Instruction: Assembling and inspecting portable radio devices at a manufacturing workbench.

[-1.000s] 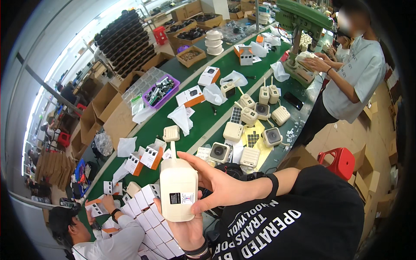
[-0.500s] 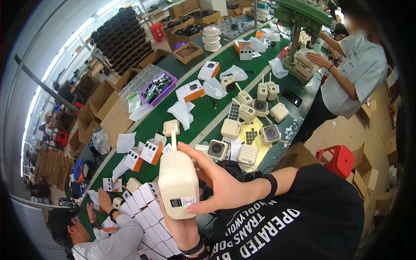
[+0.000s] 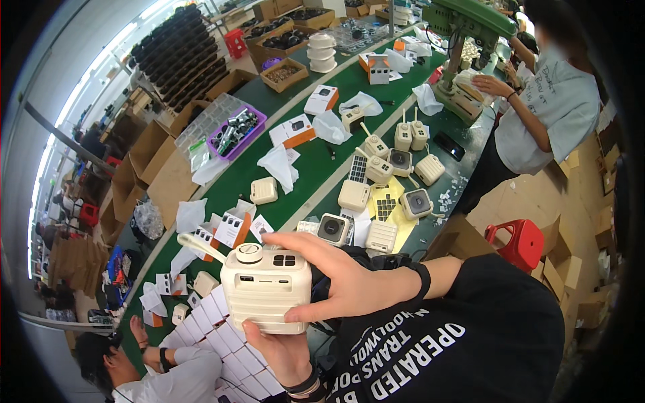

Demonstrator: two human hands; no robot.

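Cream portable radio (image 3: 267, 292) sits in both your hands at chest height, well short of the green surface (image 3: 309, 161). Your left hand (image 3: 285, 349) cups it from below; your right hand (image 3: 336, 279) closes over its right side, fingers spread. It looks fully assembled, like the finished units on that surface. Half a second ago it stood upright, label facing you; now it lies sideways, knob up.
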